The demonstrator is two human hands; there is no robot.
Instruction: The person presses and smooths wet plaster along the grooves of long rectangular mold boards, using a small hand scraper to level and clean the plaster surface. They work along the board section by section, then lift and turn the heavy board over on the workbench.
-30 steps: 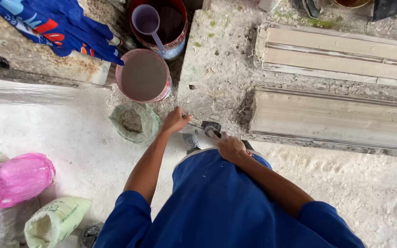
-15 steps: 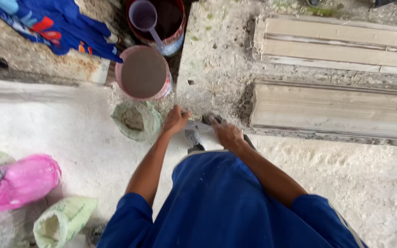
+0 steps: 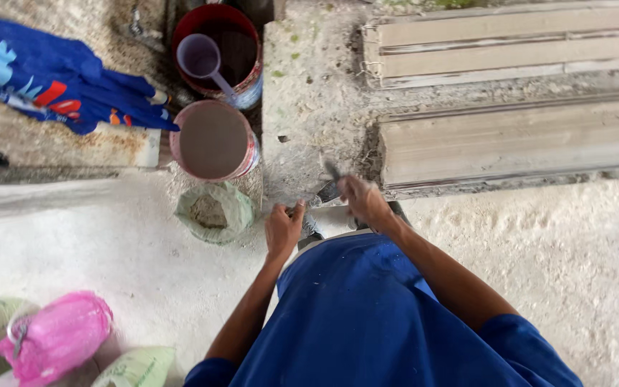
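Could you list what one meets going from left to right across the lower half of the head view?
Pink bag → open green sack → left hand → right hand, closed on a dark tool → grey moulded slab.

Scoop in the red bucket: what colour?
Pale purple scoop, lying in the red bucket; the head view shows it.

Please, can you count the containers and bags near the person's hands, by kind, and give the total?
Round buckets: 2, a red bucket and a pink bucket.
Scoops: 1, a purple scoop inside the red bucket.
Open green sacks: 1, the green sack nearest the left hand.
Pink bags: 1, the pink bag.
Total: 5.
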